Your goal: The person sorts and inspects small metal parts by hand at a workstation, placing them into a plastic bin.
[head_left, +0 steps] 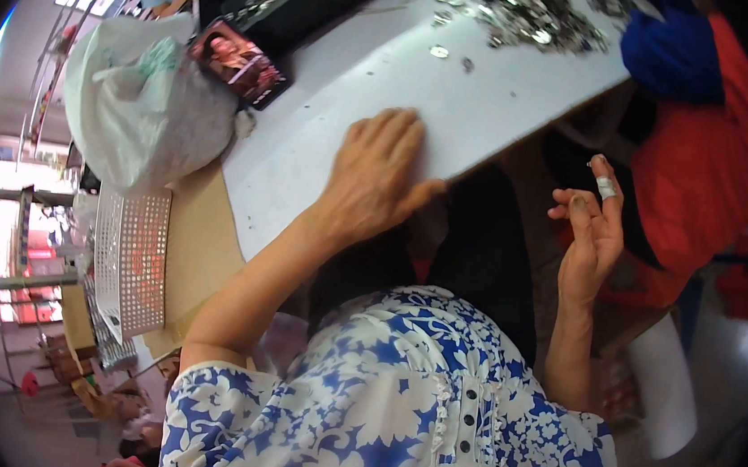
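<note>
My left hand (375,175) lies flat, palm down, on the white tabletop (342,95) near its front edge. Its fingers point away from me and the thumb reaches out to the right. Off the table's edge, my right hand (596,223) is raised in the air. One finger, wrapped in white tape (606,187), stretches up while others bend, and I see no object held in it. A heap of small shiny metal pieces (539,20) spreads across the far side of the table. A loose metal piece (438,51) lies apart from it.
A phone with a lit screen (242,63) leans by a black bin (324,4) holding metal pieces. Left of these sits a stuffed white plastic bag (139,103), above a perforated white basket (133,255). A person in red and blue (706,148) is close on the right.
</note>
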{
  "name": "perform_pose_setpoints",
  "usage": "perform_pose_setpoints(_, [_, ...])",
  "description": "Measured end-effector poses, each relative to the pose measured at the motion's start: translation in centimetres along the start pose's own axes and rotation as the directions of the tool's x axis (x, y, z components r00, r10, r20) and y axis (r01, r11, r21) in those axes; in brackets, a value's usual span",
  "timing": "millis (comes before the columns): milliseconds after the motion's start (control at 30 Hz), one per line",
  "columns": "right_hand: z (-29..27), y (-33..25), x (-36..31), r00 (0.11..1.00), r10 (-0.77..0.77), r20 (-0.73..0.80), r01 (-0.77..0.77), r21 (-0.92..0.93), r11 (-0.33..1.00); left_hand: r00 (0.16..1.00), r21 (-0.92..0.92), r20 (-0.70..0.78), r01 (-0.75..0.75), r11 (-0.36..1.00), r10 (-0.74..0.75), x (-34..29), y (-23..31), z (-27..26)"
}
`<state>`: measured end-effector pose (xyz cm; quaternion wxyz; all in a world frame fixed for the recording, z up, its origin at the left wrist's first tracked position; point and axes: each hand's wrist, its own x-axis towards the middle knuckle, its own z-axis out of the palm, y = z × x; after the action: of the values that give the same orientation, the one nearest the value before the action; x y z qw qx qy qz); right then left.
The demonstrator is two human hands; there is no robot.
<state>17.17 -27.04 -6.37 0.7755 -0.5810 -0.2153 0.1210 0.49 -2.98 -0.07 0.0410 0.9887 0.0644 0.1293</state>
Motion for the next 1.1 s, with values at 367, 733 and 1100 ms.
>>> perform_pose_setpoints(367, [19.2, -5.8, 9.0, 0.84, -0.418, 0.345, 0.42, 0.073, 0.904, 0.961, -0.393, -0.276, -0.109, 0.913, -0.005, -0.4, -2.8, 1.4])
perform_pose_setpoints(733, [29.7, -0.6, 21.1, 0.768, -0.345, 0.539, 0.474, -0.118, 0.872, 0.946, -0.421, -0.325, -0.157, 0.893, 0.013, -0.4, -3.1, 1.8])
perform_pose_setpoints(1100, [9.2, 0.7, 1.3, 0.67, -0.519, 0.531, 0.74, -0.421, 0.525, 0.944, -0.429, -0.331, -0.154, 0.89, 0.004, -0.9, -3.1, 2.2])
